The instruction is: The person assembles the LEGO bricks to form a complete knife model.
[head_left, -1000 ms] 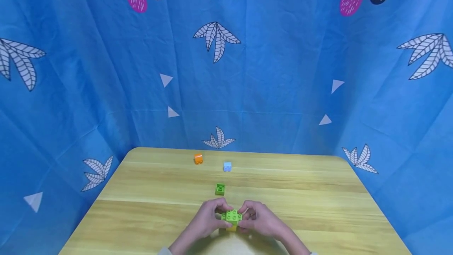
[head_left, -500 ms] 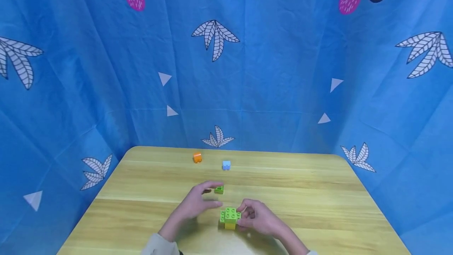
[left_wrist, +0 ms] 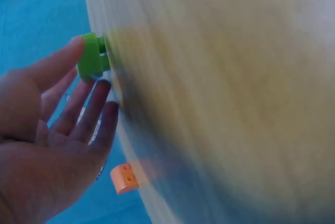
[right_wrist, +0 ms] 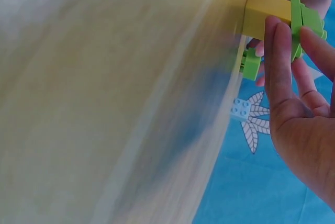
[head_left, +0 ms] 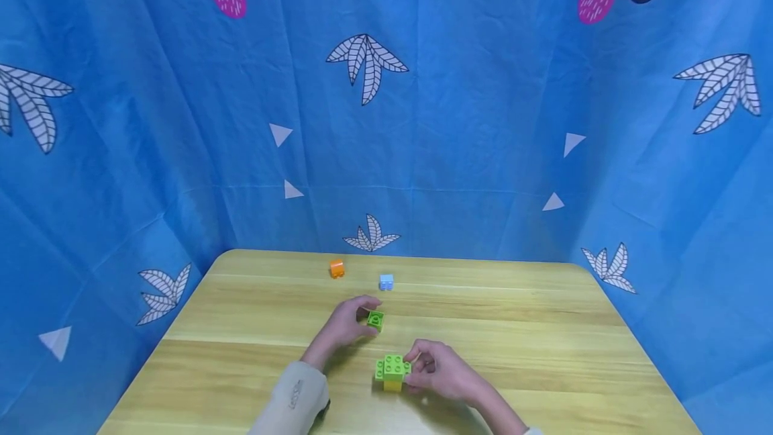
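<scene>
Near the middle of the table lies a green toy building brick (head_left: 376, 320), upside down with its hollow underside up. My left hand (head_left: 345, 325) has its thumb and fingers around it; in the left wrist view the thumb presses the green brick (left_wrist: 91, 59) while the other fingers spread below. Closer to me stands a stack of building bricks (head_left: 394, 368), light green pieces on a yellow base. My right hand (head_left: 439, 371) pinches the stack's right end. The right wrist view shows fingers beside the yellow brick (right_wrist: 267, 13) and the thumb at the green top.
Toward the back of the wooden table (head_left: 513, 321) lie an orange brick (head_left: 337, 269) with a rounded side and a light blue brick (head_left: 386, 282). A blue patterned curtain (head_left: 471, 119) hangs behind and along both sides.
My left hand has let go of the brick stack and moved forward to the loose green brick, its fingers closing around it. The right hand has stayed at the stack.
</scene>
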Available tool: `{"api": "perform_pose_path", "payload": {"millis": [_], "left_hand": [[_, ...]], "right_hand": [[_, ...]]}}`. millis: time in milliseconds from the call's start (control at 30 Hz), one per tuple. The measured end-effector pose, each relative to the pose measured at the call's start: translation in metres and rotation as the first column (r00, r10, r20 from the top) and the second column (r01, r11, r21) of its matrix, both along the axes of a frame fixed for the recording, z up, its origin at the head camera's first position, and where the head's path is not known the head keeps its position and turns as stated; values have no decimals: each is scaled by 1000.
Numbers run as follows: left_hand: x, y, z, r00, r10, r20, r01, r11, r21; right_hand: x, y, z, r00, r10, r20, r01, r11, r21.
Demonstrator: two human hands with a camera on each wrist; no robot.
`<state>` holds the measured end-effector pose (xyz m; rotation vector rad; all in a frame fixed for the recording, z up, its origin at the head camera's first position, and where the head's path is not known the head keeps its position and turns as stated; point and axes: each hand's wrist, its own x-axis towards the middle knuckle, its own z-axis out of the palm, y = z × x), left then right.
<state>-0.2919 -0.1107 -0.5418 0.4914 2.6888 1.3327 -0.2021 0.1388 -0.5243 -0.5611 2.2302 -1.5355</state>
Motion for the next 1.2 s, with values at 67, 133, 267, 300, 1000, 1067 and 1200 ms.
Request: {"api": "perform_pose_path", "payload": {"millis": [67,133,267,300,1000,1067,1200], "left_hand": [[-1,1,1,1000,6,-5,-6,1000,-15],[0,1,2,1000,9,-9,-9,999,-33],[3,0,4,1000,10,-19,-11,999,-43],[4,0,5,1000,10,-21,-11,999,-42],[31,4,31,999,-5,-34,8,993,114],[34,4,33,999,-7,-44,12,992,127],[40,3,36,997,-17,-73,27,991,129]], "right_hand": [[0,0,0,1000,-2,1,2,1000,1],[1,-1,0,1000,-3,2,3,1000,0],[0,-1,-1,1000,-6,3,6,1000,1],[0,-1,-2,1000,-6,3,6,1000,2],[-1,1,-2,1000,0,1,0,1000,-5],[-1,1,-2,1000,2,0,-2,1000,-7],[-2,1,-2,1000,5,-4,-5,1000,-6]]}}
